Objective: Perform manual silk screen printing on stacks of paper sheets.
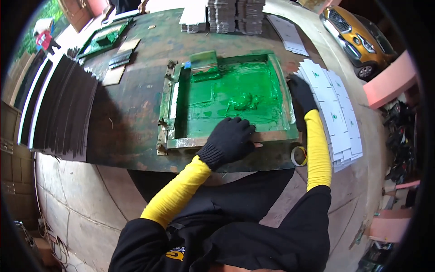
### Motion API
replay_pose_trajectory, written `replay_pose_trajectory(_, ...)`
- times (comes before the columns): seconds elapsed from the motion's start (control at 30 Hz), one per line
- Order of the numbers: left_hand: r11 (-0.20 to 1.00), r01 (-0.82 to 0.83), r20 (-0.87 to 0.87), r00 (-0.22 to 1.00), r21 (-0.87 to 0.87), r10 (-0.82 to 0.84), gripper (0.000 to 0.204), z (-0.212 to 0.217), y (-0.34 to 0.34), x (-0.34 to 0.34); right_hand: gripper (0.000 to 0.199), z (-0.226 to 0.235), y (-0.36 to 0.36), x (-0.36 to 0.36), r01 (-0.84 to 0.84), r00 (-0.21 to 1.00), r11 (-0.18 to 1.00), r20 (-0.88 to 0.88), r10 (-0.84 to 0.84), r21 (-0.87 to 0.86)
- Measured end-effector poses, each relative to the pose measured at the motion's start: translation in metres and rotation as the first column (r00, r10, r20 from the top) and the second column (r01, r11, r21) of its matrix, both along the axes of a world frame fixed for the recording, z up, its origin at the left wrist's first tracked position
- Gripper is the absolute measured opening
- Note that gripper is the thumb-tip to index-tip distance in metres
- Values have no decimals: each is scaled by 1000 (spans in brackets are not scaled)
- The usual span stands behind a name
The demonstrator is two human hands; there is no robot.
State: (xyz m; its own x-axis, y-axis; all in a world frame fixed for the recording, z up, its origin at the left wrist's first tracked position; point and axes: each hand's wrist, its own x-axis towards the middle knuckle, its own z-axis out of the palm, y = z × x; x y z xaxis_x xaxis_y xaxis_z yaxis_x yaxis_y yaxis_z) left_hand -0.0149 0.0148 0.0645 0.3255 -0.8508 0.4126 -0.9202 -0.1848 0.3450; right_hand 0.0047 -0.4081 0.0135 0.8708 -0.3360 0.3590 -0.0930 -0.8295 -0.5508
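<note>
A green-inked screen printing frame [176,97] lies flat on a worn dark table [131,118]. My left hand [229,140], in a black glove with a yellow sleeve, rests on the frame's near wooden edge, fingers curled over it. My right hand [300,92], also gloved, reaches to the frame's right edge, beside a fanned stack of white printed cards [333,111]. A blob of green ink [244,100] sits mid-screen. A squeegee [204,63] lies at the frame's far side.
Fanned black sheets [63,109] cover the table's left. Stacks of grey cardboard [235,16] and white sheets [290,34] stand at the far edge. A tape roll [299,155] sits near my right forearm. Another frame [104,38] lies far left. A yellow car [355,38] is parked beyond.
</note>
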Motion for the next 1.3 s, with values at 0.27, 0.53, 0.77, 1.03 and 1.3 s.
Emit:
replay_pose_trajectory(0.27, 967, -217, 24, 975, -135, 222, 38, 39, 31, -11, 54, -45, 107, -13, -244, 970, 969, 4, 245, -37)
replay_pose_trajectory(0.53, 968, -201, -24, 980, -150, 199, 30, 73, 40, -21, 75, -21, 142, 7, -365, 921, 900, -234, 312, -238)
replay_pose_trajectory(0.77, 947, -238, -93, 970, -216, 223, 28, 71, 52, -9, 97, 3, 179, 73, -518, 754, 821, -581, 306, -240)
replay_pose_trajectory(1.03, 942, -232, -59, 973, -241, 225, 28, 70, 55, -11, 141, 2, 182, 85, -643, 532, 755, -783, 322, -127)
replay_pose_trajectory(1.3, 947, -276, -81, 961, -164, 266, 29, 69, 61, -11, 143, 7, 182, 79, -641, 602, 727, -750, 275, -247)
